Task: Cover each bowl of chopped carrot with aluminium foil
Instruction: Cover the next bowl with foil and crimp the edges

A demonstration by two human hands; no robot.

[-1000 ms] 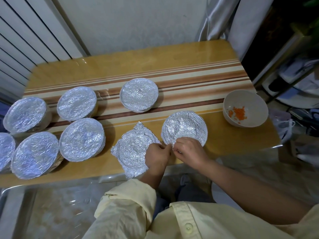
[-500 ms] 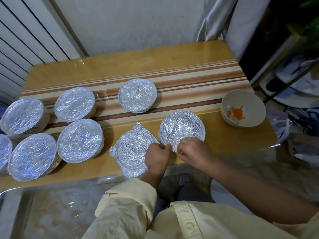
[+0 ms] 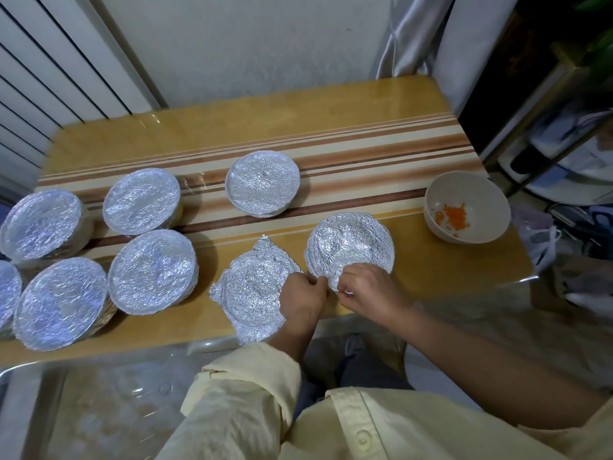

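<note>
Hardly anything has moved since a second ago: both hands are still at the same near edge of the foil cover (image 3: 350, 244), and every bowl stands where it stood.

That cover sits crinkled over a bowl at the front of the desk (image 3: 298, 127), right of centre. The bowl beneath is hidden. The left hand (image 3: 303, 297) has its fingers curled in, its grip closed on the cover's near-left edge. The right hand (image 3: 368, 290) pinches a crumpled bit of the same edge between thumb and fingertip. The two hands almost touch.

Just to the left lies a loose foil piece (image 3: 255, 290), flat on the desk and pressed into a round dent with its corners sticking out. Part of it lies under the left hand, and its near corner reaches the desk's front edge.

Well apart on the right stands an uncovered beige bowl (image 3: 431, 200) with a small heap of chopped carrot (image 3: 452, 215) inside.

One covered bowl (image 3: 263, 182) stands behind on the striped band. Others cluster at the left (image 3: 142, 200), (image 3: 152, 270), (image 3: 41, 224), (image 3: 61, 303), the outermost cut off by the frame.

A pale yellow sleeve (image 3: 252, 386) covers the left arm, while the right forearm is bare. A white slatted panel (image 3: 49, 78) stands at the left, and a plastic bag (image 3: 540, 240) hangs beyond the desk's right end.
</note>
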